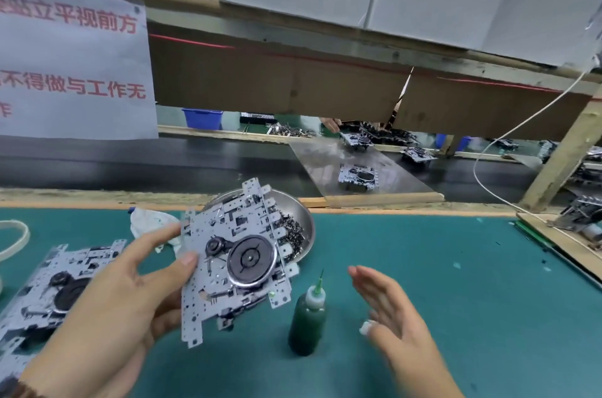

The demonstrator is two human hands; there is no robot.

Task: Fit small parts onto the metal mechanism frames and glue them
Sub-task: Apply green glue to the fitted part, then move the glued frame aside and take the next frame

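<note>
My left hand (130, 293) grips a metal mechanism frame (237, 264) by its left edge, thumb on top, and holds it tilted above the green mat. The frame carries a large round flywheel and a small black wheel. My right hand (387, 309) hovers with straight fingers to the right of the frame and holds nothing. Between the hands a green glue bottle (308, 316) with a thin green nozzle stands upright on the mat. Behind the frame sits a metal bowl (304, 218) of small dark parts. Another frame (55, 287) lies flat at the left.
A crumpled white cloth (150, 225) lies left of the bowl. A dark conveyor belt (163, 163) runs behind the mat, with finished mechanisms (356, 176) on a plate. A white cable (488, 189) hangs at the right beside a wooden post (560, 153). A paper notice (71, 55) hangs at the left.
</note>
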